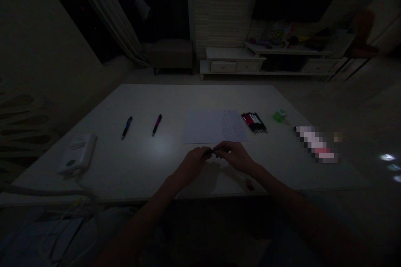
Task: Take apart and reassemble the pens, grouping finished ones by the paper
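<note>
Your left hand (192, 163) and right hand (234, 155) met just in from the near edge of the white rectangular tabletop (200, 100), the fingertips closed in a narrow pinch on a small dark item (209, 153) too dim to name. A little dark brown piece (249, 185) lay just below your right hand, almost at that edge. Well off to your left, a white plastic box (77, 154) sat at the table's left edge, with a pale cable (46, 192) running over the side. Ahead of your hands lay a blue-and-black pen (127, 127), a magenta-and-black pen (157, 125), a plain white paper sheet (202, 127) and, touching it, a speckled white sheet (233, 126). Just right of those sat a tight row of dark and red pens (254, 122), then a small green block (279, 115). A pixelated long item (316, 144) lay by the right edge, too blurred to tell. Beyond the far edge stood a low white cabinet (234, 64) and a dark upholstered stool (171, 54)
</note>
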Tool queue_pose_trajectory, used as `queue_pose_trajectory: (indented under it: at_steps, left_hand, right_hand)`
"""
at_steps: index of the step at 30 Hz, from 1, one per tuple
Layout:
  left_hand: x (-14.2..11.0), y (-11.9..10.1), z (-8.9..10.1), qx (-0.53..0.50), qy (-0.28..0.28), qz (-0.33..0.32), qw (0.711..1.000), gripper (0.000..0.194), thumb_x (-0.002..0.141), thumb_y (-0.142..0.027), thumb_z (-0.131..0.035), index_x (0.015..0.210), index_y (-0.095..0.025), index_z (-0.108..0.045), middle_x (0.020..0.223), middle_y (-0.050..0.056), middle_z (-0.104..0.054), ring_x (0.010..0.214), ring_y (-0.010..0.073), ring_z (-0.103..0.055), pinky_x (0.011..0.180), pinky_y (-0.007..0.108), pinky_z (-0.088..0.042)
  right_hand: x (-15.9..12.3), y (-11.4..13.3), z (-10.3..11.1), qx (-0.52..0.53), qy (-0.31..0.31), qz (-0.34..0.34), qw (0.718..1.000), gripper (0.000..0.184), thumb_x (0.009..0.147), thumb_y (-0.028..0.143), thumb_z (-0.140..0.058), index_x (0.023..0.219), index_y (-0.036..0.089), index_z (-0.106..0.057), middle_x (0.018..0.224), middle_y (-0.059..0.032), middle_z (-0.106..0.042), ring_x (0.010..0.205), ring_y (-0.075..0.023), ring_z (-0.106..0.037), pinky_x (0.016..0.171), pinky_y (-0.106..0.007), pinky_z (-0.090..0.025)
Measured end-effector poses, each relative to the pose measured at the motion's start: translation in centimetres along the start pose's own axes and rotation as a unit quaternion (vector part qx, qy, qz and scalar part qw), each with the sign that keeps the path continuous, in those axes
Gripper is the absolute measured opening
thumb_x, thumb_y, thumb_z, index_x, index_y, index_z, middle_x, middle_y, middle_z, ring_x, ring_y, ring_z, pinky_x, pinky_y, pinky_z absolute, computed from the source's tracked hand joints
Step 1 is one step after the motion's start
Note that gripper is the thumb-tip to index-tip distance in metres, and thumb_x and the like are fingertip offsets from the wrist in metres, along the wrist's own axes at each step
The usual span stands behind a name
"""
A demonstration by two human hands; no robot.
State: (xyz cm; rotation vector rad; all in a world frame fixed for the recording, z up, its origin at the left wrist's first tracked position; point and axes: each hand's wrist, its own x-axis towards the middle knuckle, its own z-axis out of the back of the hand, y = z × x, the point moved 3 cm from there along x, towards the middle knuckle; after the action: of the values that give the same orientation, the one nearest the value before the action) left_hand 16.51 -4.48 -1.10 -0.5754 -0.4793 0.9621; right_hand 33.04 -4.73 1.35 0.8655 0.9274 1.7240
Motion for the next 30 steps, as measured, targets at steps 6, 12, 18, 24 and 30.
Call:
queue_pose_trajectory:
  at_steps: [6, 12, 18, 24, 30]
  left_hand:
    - [-0.1, -0.5, 0.4, -0.015, -0.019, -0.019, 1.0, 0.022, 0.086, -0.021, -0.047, 0.106, -0.021, -0.056, 0.101, 0.003, -0.064, 0.092, 0.0156, -0.058, 0.084, 0.03, -0.044]
    - [-0.3, -0.3, 0.4, 0.021, -0.026, -0.028, 0.999, 0.017, 0.088, -0.021, -0.044, 0.1, -0.019, -0.055, 0.095, 0.004, -0.063, 0.088, 0.0156, -0.057, 0.081, 0.029, -0.045]
    - [-0.2, -0.1, 0.1, 0.043, -0.017, -0.044, 0.998, 0.019, 0.088, -0.02, -0.044, 0.105, -0.02, -0.053, 0.096, 0.005, -0.061, 0.089, 0.0165, -0.057, 0.08, 0.03, -0.045]
    - [-0.3, -0.4, 0.1, 0.048, -0.019, -0.063, 0.997, 0.02, 0.089, -0.02, -0.043, 0.107, -0.02, -0.051, 0.095, 0.004, -0.061, 0.089, 0.0167, -0.056, 0.081, 0.031, -0.044]
    - [-0.3, -0.7, 0.1, 0.045, -0.015, -0.064, 0.997, 0.019, 0.089, -0.019, -0.043, 0.106, -0.02, -0.051, 0.094, 0.004, -0.061, 0.087, 0.0164, -0.056, 0.079, 0.03, -0.044]
  right_hand:
    - [-0.2, -0.9, -0.9, 0.011, -0.013, -0.077, 0.997, 0.037, 0.081, 0.043, -0.051, 0.06, 0.015, -0.062, 0.047, -0.0011, -0.059, 0.045, -0.0112, -0.055, 0.048, -0.021, -0.041]
    - [-0.1, -0.9, -1.1, 0.008, 0.031, -0.043, 0.999, 0.034, 0.08, 0.046, -0.051, 0.068, 0.016, -0.06, 0.057, -0.0008, -0.061, 0.052, -0.0107, -0.054, 0.052, -0.021, -0.04]
    - [0.0, -1.0, -0.9, 0.005, 0.04, -0.061, 0.997, 0.048, 0.087, 0.049, -0.036, 0.055, 0.016, -0.051, 0.048, 0.0007, -0.05, 0.048, -0.0103, -0.049, 0.052, -0.022, -0.037]
    - [-0.1, -1.3, -0.7, 0.002, 0.052, -0.058, 0.997, 0.047, 0.087, 0.049, -0.035, 0.055, 0.016, -0.049, 0.048, 0.0015, -0.048, 0.047, -0.0101, -0.046, 0.052, -0.023, -0.035]
    - [-0.1, -0.8, 0.0, 0.009, 0.07, -0.065, 0.995, 0.044, 0.086, 0.051, -0.037, 0.064, 0.016, -0.052, 0.052, 0.0013, -0.049, 0.047, -0.0096, -0.045, 0.048, -0.022, -0.034]
